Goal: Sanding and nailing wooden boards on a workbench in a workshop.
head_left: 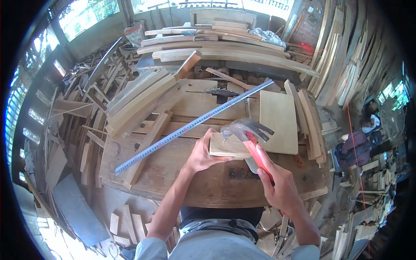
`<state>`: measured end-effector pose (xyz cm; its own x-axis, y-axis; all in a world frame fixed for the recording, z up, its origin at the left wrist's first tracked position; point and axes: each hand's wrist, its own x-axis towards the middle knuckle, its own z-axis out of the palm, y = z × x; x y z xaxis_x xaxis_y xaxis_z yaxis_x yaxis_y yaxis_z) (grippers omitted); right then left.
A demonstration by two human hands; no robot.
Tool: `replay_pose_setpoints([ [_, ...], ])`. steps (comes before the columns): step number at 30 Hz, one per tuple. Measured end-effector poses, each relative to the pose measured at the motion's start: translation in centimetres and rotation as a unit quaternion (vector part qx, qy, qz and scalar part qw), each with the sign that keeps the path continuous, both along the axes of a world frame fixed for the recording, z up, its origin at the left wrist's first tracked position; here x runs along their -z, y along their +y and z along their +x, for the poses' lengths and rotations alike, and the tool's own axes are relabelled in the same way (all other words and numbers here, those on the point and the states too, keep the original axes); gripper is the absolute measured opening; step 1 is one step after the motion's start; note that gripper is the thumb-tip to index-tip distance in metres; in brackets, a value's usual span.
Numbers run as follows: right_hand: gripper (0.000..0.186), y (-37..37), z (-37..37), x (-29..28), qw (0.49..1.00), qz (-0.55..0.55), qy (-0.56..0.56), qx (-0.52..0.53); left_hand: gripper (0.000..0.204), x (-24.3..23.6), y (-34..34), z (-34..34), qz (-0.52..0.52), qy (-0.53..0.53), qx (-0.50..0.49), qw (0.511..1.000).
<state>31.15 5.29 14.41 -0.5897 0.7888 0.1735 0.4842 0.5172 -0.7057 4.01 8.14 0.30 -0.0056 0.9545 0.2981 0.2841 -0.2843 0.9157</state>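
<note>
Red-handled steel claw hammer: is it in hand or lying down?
In hand: the right hand grips the hammer's red handle, with its steel head near the pale wooden block in the left hand.

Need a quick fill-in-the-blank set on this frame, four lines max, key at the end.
1. The right hand grips a claw ____ by its red handle.
2. The left hand holds a block made of ____.
3. The long ruler slants across the worktable, its right end ____ from the person than its left.
4. The wide pale board lies to the ____ of the block.

Missing words: hammer; wood; farther; right.
</note>
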Motion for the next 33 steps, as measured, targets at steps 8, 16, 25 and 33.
replay_pose_setpoints([
  [8, 0.055, 0.9, 0.6, -0.3, 0.997, 0.069, -0.036, -0.011, 0.071, 0.4, 0.0, 0.0, 0.004, -0.024, 0.011, 1.0],
  [16, 0.057, 0.6, 1.0, 0.2, 0.992, 0.127, 0.024, 0.004, 0.073, 0.8, 0.1, 0.0, -0.017, -0.021, 0.012, 1.0],
  [25, 0.06, -0.1, 1.4, -2.9, 0.995, 0.046, 0.026, 0.08, 0.073, 0.9, 0.3, -0.2, -0.007, -0.034, 0.003, 0.999],
  [33, 0.057, 0.5, 0.4, -2.7, 0.996, 0.039, 0.043, 0.063, 0.072, 0.8, 0.2, -0.1, -0.007, -0.027, 0.002, 1.0],
])
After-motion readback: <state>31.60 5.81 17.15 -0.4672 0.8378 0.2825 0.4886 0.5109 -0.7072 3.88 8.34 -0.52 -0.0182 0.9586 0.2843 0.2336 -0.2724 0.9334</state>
